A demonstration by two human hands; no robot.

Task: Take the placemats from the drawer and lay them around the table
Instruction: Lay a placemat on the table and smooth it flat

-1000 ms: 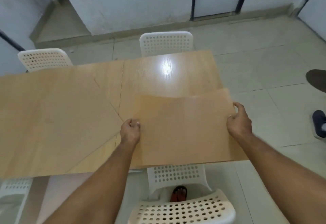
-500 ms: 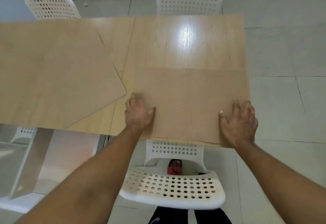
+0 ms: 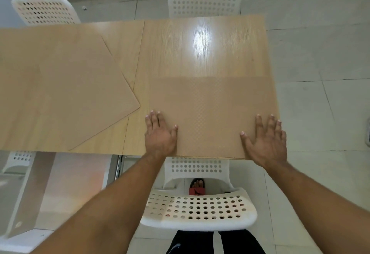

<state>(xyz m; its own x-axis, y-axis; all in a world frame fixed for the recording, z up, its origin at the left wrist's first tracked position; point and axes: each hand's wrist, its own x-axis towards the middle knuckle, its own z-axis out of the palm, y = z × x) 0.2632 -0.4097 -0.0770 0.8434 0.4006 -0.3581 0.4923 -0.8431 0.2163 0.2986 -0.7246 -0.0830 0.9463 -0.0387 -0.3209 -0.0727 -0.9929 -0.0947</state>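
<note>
Three chairs [image 3: 204,1] (white) around table [image 3: 200,49]

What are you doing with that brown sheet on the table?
A person is setting out placemats. Both hands lie flat and open on a placemat at the near edge of the table, the left hand on its left side and the right hand on its right. It sits square in front of a white chair. Another placemat lies crooked further left on the table. Two more chairs stand along the far side.
</note>
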